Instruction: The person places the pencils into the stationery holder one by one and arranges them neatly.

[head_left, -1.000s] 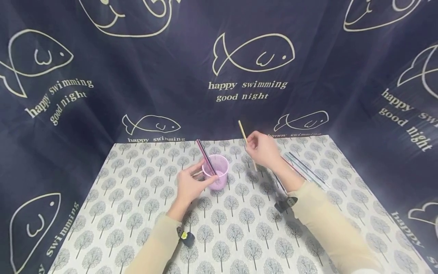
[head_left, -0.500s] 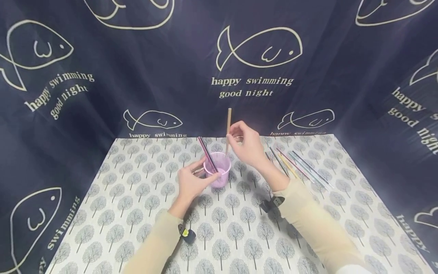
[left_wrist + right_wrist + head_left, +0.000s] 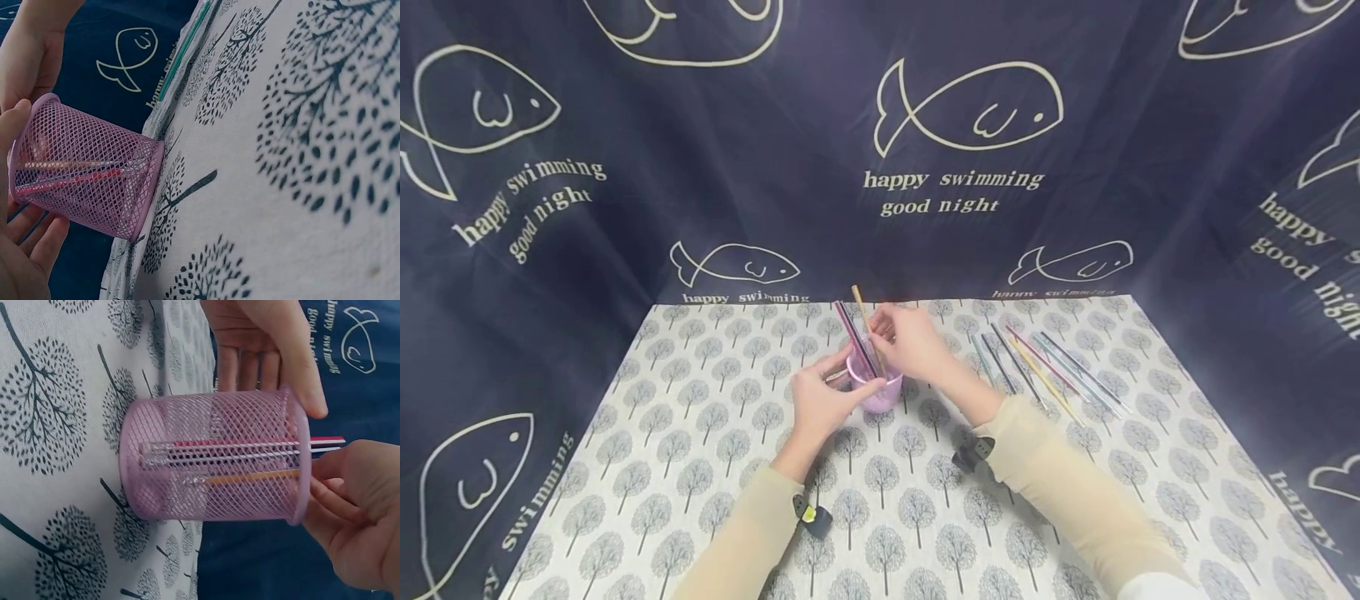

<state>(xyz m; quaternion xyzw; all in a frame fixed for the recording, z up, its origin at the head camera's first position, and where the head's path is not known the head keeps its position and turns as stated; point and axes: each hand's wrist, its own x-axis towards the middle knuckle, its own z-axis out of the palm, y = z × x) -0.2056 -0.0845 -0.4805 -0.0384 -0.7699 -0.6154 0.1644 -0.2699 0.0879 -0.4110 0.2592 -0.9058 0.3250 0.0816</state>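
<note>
Stick [image 3: 862, 309], yellow, now inside cup [image 3: 882, 401]

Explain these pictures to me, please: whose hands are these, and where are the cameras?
No machine shows here; a person works with two bare hands. The wide picture comes from a camera worn on the head; the two close, sideways ones come from cameras on the wrists.

The left hand holds a pink mesh cup standing on a tree-patterned cloth. The right hand pinches a yellow stick whose lower end is inside the cup, near other sticks leaning there. More thin, coloured sticks lie on the cloth, to the right of the cup.
</note>
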